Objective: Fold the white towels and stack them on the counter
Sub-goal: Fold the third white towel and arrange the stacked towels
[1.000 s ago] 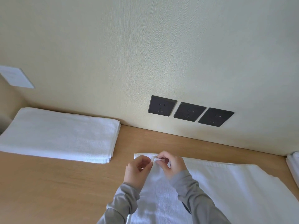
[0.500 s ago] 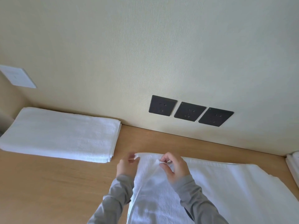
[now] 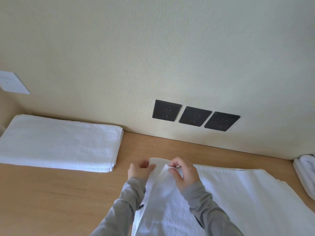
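A white towel (image 3: 238,198) lies spread on the wooden counter (image 3: 51,201) in front of me, reaching to the lower right. My left hand (image 3: 139,171) pinches its far left corner. My right hand (image 3: 183,174) pinches the upper layer of the same edge a little to the right, so the corner is lifted off the counter. Both arms wear grey sleeves. A folded white towel stack (image 3: 58,143) rests on the counter at the far left against the wall.
More white towelling (image 3: 305,174) sits at the right edge of the counter. The cream wall carries three black sockets (image 3: 195,115) and a white plate (image 3: 12,82) at the left. Bare wood lies between the stack and my hands.
My left hand has moved left from beside my right hand to the towel's corner. The two hands are now apart, and the corner is raised a little.
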{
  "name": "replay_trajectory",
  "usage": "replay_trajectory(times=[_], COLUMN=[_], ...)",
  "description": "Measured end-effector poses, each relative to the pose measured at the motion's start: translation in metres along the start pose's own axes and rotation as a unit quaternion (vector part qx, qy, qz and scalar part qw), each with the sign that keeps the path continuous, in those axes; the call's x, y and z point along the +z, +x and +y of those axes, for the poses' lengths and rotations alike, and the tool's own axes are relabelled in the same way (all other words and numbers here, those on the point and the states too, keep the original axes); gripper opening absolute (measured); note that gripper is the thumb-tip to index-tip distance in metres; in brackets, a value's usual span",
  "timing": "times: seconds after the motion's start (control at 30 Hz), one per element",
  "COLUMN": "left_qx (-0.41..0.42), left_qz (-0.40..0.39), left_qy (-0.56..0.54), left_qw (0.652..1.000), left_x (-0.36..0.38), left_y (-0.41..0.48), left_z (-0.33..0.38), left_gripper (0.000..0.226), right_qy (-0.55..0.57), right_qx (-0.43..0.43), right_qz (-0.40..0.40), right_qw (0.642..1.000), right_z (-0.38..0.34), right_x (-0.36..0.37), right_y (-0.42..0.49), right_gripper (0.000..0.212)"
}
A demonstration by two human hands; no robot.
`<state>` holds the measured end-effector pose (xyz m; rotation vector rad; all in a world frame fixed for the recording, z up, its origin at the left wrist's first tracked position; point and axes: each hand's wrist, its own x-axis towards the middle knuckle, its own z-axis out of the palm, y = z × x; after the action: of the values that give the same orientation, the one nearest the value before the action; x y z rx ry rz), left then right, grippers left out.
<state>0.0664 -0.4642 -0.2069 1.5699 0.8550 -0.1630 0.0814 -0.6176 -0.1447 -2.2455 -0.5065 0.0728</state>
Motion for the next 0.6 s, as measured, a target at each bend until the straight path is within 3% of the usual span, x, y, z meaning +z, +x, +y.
replay_trajectory(times=[0.17, 0.23, 0.47, 0.6], left_qx=[0.098, 0.111, 0.151, 0.203], left_qz=[-0.115, -0.136, -0.150, -0.105], left_qy=[-0.023, -0.024, -0.022, 0.076], left_qw=[0.988, 0.984, 0.977, 0.970], left_x=[-0.007, -0.009, -0.014, -0.014], left_y=[-0.025, -0.029, -0.040, -0.042], left_z=[0.011, 0.014, 0.014, 0.015], left_gripper=[0.021, 0.012, 0.019, 0.039], right_qy=[-0.009, -0.017, -0.056, -0.040], right_qx=[-0.004, -0.011, -0.020, -0.023], right_qz=[-0.021, -0.019, -0.031, -0.039], right_qw=[1.000, 1.000, 0.998, 0.998], right_z=[-0.006, -0.008, -0.010, -0.011], right_x=[0.003, 0.003, 0.003, 0.000], right_y=[0.009, 0.010, 0.015, 0.012], right_gripper=[0.027, 0.023, 0.006, 0.005])
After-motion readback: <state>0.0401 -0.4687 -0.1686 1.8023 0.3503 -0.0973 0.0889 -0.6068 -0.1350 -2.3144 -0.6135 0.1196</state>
